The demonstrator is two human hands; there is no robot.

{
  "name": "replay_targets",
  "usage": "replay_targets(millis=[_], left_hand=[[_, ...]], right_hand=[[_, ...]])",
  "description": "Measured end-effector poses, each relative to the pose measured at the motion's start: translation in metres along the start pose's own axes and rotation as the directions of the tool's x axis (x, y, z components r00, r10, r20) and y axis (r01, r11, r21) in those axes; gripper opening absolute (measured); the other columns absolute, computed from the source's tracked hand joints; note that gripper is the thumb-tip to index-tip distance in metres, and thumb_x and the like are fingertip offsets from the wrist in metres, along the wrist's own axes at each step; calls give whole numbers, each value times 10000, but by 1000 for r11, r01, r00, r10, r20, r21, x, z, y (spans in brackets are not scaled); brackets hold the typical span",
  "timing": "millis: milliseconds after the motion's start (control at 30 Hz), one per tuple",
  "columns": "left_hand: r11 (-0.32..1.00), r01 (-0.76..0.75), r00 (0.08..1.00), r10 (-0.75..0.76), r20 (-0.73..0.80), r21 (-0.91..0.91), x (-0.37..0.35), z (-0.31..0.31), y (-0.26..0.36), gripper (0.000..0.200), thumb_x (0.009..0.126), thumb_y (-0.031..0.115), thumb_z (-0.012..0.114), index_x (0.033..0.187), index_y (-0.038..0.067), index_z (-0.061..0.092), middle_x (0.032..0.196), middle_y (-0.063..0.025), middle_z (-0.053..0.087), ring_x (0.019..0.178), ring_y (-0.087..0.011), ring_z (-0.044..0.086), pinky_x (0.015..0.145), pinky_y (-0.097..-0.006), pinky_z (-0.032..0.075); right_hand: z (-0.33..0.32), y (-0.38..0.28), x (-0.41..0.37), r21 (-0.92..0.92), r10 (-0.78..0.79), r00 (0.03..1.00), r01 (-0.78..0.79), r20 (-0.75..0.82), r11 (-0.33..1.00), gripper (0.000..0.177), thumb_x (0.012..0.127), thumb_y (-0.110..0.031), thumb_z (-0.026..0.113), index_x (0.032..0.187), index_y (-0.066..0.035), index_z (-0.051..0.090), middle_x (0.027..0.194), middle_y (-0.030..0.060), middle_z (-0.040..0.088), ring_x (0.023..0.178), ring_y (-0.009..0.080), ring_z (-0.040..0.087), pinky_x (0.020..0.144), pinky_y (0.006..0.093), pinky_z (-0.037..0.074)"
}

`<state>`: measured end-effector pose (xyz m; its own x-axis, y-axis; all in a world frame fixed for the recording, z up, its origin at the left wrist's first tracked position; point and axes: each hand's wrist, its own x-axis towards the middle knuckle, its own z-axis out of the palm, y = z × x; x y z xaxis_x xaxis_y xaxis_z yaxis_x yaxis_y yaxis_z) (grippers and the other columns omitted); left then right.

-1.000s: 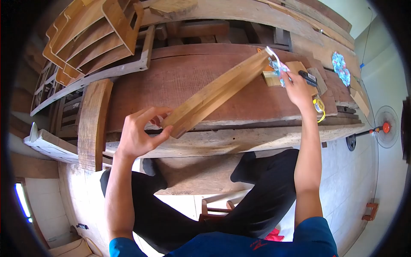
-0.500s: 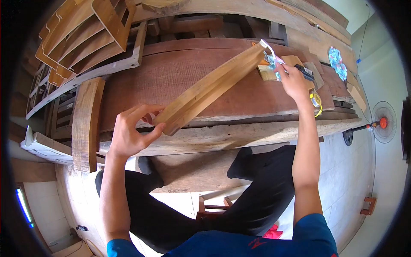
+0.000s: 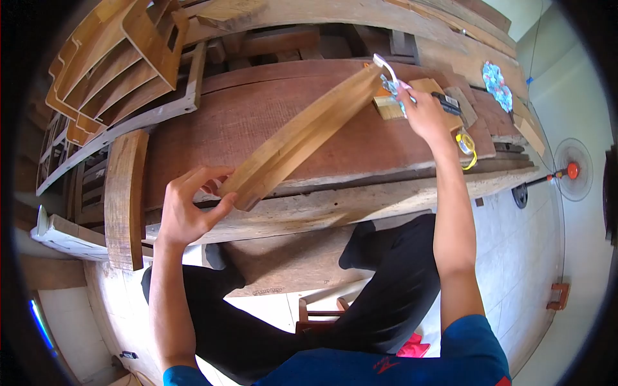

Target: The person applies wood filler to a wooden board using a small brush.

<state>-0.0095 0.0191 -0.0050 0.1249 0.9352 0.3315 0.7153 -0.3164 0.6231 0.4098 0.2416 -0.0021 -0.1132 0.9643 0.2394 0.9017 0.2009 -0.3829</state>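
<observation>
**A:** How is the plank lying?

**B:** It is running slantwise over the bench. Its near end is sitting low on the left and its far end is pointing away to the right.

**A:** What is gripping it?

**B:** The left hand is clasping the near end, with the thumb pressing at the end and the fingers arching over. The right hand is reaching to the far end (arm almost straight). Its fingers are closing on a patterned rag that is touching the plank's tip.

**A:** Which hand is sitting nearer the body?

**B:** The left. The plank's whole length is lying between the two hands.
</observation>
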Motion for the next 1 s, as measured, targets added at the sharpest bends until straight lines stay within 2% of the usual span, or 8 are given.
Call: replay_targets(millis=[133,233,367,500,667,767,900,1000], left_hand=[[1000,-4,1000,4,-11,-7,0,-2,0,358,793,172,848,1123,41,798,975,-129,789,826,-230,747,785,-349,611],[1000,-14,1000,14,-16,6,2,-3,0,349,802,172,850,1128,55,802,965,-122,792,816,-229,750,782,-348,620],[1000,-4,1000,4,-4,14,0,-1,0,344,808,175,846,1126,54,801,963,-126,790,805,-227,745,775,-347,619],[1000,-5,1000,4,-14,-11,1,-2,-1,349,800,164,842,1122,38,796,979,-135,788,811,-228,740,776,-349,608],[999,24,1000,-24,1,-20,0,-2,2,372,783,157,835,1121,12,786,1005,-144,783,839,-237,733,779,-353,586],[1000,3,1000,-3,-13,-26,-1,1,-3,375,784,162,836,1124,12,785,1005,-143,782,837,-234,732,779,-351,585],[1000,16,1000,-16,10,-8,-1,-3,-2,375,796,177,852,1132,23,790,976,-132,780,816,-226,731,774,-343,594],[1000,1,1000,-1,-7,11,-1,-4,2,353,830,197,869,1149,61,805,914,-109,773,771,-206,731,757,-334,615]], right_hand=[[-7,2,-9,-42,29,999,-28,30,999,451,1071,-512,530,1155,-153,791,995,201,768,981,450,723,850,522,563],[-3,-12,-13,-54,8,1000,-9,-10,998,508,1081,-530,504,1062,-104,778,835,215,725,873,429,726,786,484,531],[-3,18,1,41,-4,999,3,36,999,488,1072,-527,515,1065,-123,788,833,203,721,869,409,731,785,476,526],[-6,-4,-8,-59,-23,999,24,28,998,513,1077,-524,505,1050,-89,776,825,192,721,845,383,725,773,456,520],[-7,9,-8,30,-25,1000,25,3,999,490,1083,-493,524,1049,-78,783,784,188,703,824,370,722,762,434,517],[-1,-1,-5,-22,-29,999,30,45,999,464,1075,-495,531,1058,-113,794,955,227,756,960,441,727,809,507,549],[3,27,4,39,-5,1000,3,29,999,460,1072,-498,538,1081,-117,795,953,231,749,957,442,728,810,504,550],[-9,6,-11,22,1,998,-2,66,1000,478,1073,-506,532,1067,-108,796,917,232,749,932,436,732,817,504,545]])
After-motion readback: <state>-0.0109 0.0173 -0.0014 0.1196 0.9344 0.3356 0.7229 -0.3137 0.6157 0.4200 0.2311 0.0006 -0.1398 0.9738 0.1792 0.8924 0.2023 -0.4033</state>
